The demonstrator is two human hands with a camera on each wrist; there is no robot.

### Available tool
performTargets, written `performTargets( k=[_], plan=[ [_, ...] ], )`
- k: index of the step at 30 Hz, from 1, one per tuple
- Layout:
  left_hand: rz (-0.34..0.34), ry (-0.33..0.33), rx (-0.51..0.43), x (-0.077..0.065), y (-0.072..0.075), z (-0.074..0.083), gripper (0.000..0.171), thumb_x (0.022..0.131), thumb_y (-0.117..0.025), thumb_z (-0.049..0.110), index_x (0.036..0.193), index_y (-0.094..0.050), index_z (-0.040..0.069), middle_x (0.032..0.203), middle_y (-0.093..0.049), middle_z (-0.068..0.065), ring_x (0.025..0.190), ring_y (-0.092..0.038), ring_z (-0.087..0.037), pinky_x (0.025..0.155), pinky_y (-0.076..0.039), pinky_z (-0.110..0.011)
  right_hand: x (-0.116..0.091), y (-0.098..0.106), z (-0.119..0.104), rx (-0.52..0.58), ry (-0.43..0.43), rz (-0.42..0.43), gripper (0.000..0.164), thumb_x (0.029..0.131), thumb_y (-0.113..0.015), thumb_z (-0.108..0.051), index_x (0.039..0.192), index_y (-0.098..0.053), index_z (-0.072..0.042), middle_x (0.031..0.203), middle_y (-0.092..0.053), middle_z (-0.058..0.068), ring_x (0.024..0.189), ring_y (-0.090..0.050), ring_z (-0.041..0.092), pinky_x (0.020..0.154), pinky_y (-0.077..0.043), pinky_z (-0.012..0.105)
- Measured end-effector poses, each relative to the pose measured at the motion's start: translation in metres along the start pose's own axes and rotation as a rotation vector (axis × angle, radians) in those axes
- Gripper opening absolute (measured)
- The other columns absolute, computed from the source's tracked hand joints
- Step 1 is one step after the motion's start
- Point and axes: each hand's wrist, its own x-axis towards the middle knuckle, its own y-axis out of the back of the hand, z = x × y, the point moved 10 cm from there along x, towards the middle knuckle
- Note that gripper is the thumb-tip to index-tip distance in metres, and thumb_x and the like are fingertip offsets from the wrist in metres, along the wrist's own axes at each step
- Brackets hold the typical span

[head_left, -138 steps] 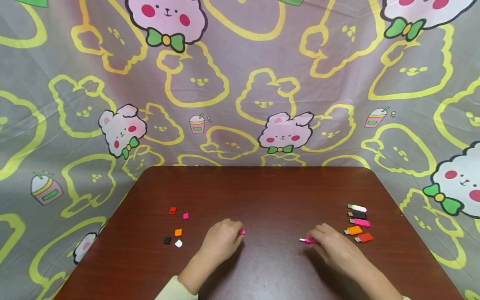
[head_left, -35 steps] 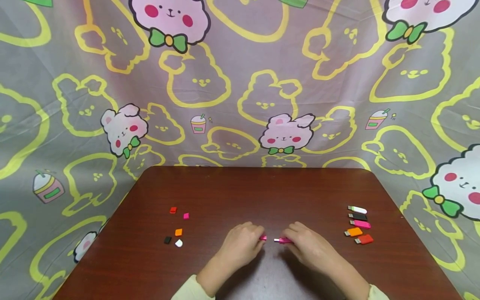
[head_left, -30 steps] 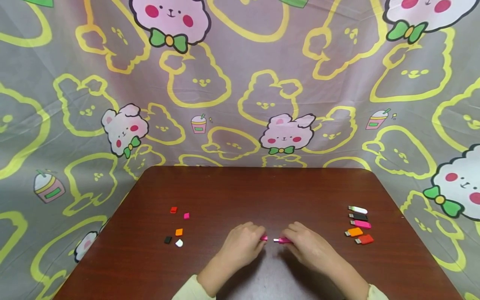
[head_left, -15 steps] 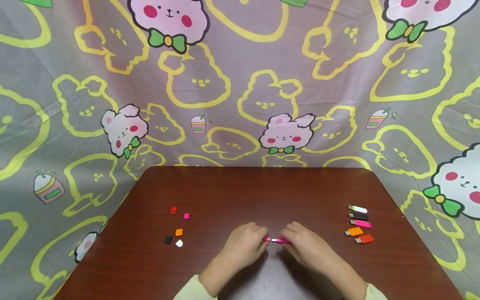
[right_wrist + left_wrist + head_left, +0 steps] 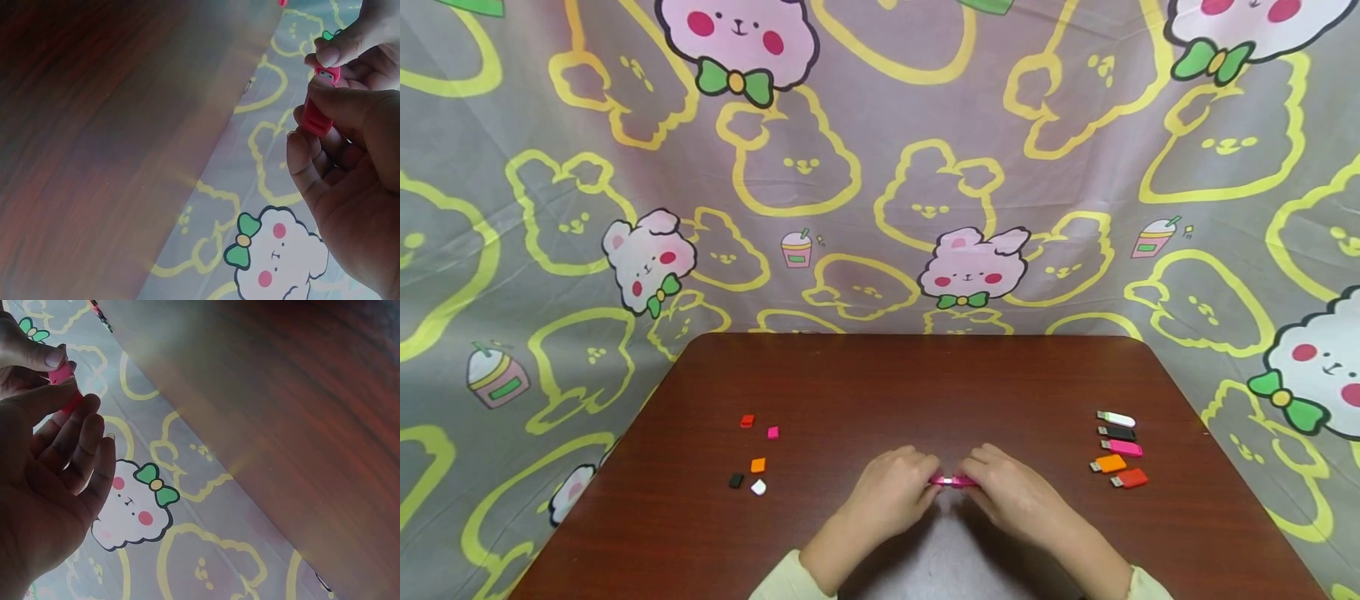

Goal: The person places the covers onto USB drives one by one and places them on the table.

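Note:
Over the near middle of the table, my left hand [image 5: 887,492] pinches a small pink cap [image 5: 935,480] between thumb and fingers. Facing it, my right hand [image 5: 1018,492] holds a pink USB flash drive [image 5: 966,482] with its plug pointing left. The cap and drive are lined up end to end, and a short stretch of the metal plug [image 5: 325,74] shows between them. In the right wrist view the drive's body runs between thumb and curled fingers. My fingers hide part of both pieces.
Loose caps lie on the table's left: red [image 5: 747,421], pink [image 5: 773,432], orange [image 5: 758,465], black [image 5: 736,480] and white [image 5: 758,487]. Uncapped drives lie at right: white [image 5: 1117,419], black [image 5: 1117,433], pink [image 5: 1122,448], orange [image 5: 1108,463] and red [image 5: 1131,478]. Patterned cloth [image 5: 865,167] surrounds the table.
From wide apart, my hands have come together in the middle. The gap between cap and drive has narrowed until less of the plug shows. The loose caps and drives have stayed put.

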Motion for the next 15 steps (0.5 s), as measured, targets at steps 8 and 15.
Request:
performTargets(
  k=[8, 15],
  plan=[
    [-0.025, 0.003, 0.003, 0.0003, -0.0062, 0.0021, 0.017, 0.076, -0.075, 0.030, 0.077, -0.059, 0.022, 0.070, -0.059, 0.014, 0.066, -0.051, -0.003, 0.059, -0.044, -0.021, 0.0006, -0.0012, -0.0019, 0.004, 0.011, 0.002, 0.019, 0.074, -0.077, -0.014, 0.087, -0.064, -0.020, 0.081, -0.054, -0.013, 0.077, -0.049, 0.003, 0.066, -0.045, 0.021],
    [-0.011, 0.018, 0.019, 0.0000, -0.0064, 0.0020, 0.015, 0.079, -0.072, 0.033, 0.078, -0.061, 0.022, 0.069, -0.059, 0.013, 0.064, -0.051, -0.005, 0.056, -0.043, -0.022, 0.0002, -0.0020, -0.0024, 0.007, 0.008, 0.011, 0.020, 0.074, -0.077, -0.013, 0.089, -0.065, -0.019, 0.083, -0.055, -0.012, 0.078, -0.050, 0.004, 0.068, -0.047, 0.022]
  ],
)
